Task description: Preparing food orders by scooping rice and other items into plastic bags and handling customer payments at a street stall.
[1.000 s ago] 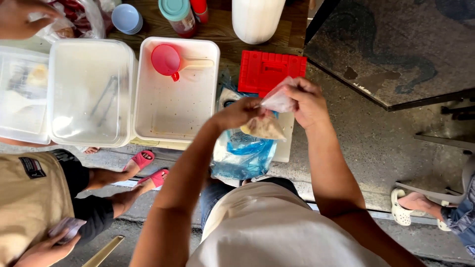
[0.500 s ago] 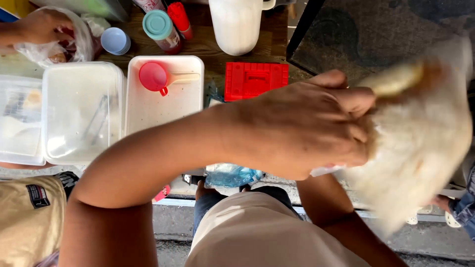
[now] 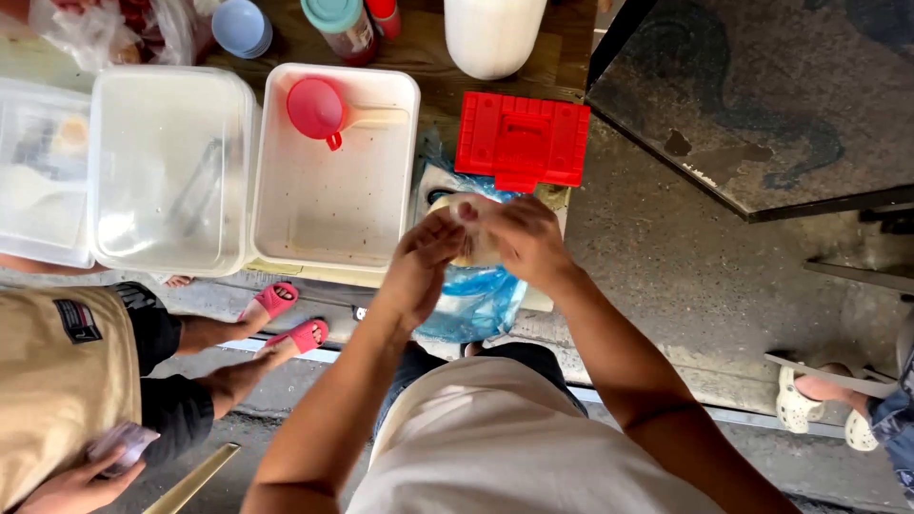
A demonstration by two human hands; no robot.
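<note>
My left hand (image 3: 424,259) and my right hand (image 3: 519,240) meet over the table's front edge, both pinching a pale, thin flatbread wrap (image 3: 468,221) that is mostly hidden between the fingers. Directly beneath them lies a blue plastic bag (image 3: 476,300) on a white board. A red moulded plastic lid (image 3: 522,141) lies just beyond my hands. To the left stands an open white tub (image 3: 335,205) with a pink scoop (image 3: 319,109) resting in it.
Two lidded clear tubs (image 3: 171,167) sit at the left. A white jug (image 3: 493,33), a teal-capped jar (image 3: 341,24) and a blue cup (image 3: 241,26) stand at the back. A person in tan with pink sandals (image 3: 286,319) stands at left; another sandalled foot (image 3: 819,405) at right.
My hands have come back down from close to the camera to the table's front edge, bringing the wrap over the blue bag. The view has tilted back down.
</note>
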